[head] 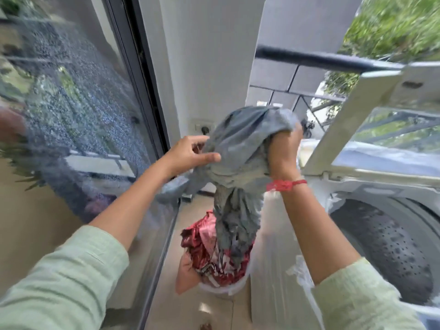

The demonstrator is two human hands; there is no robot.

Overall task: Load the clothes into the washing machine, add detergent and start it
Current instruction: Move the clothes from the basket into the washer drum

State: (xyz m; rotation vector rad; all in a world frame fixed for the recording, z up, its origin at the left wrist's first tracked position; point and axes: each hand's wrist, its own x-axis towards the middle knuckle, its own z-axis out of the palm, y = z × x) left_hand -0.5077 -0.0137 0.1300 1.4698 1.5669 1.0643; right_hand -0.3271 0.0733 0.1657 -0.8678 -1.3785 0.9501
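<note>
A grey-blue garment (240,158) hangs bunched in the air at the middle of the view. My right hand (283,151) grips its upper part, a red thread band on the wrist. My left hand (192,153) touches the garment's left side with thumb and fingers spread. Below it a white bucket (226,289) on the floor holds red and white patterned clothes (209,248). The top-loading washing machine (357,186) stands at the right with its lid (371,115) raised and its perforated drum (390,248) exposed.
A glass sliding door (78,120) with a dark frame runs along the left. A white wall with a socket (203,127) stands behind. A dark balcony railing (321,60) and greenery lie beyond the machine. The floor strip between door and machine is narrow.
</note>
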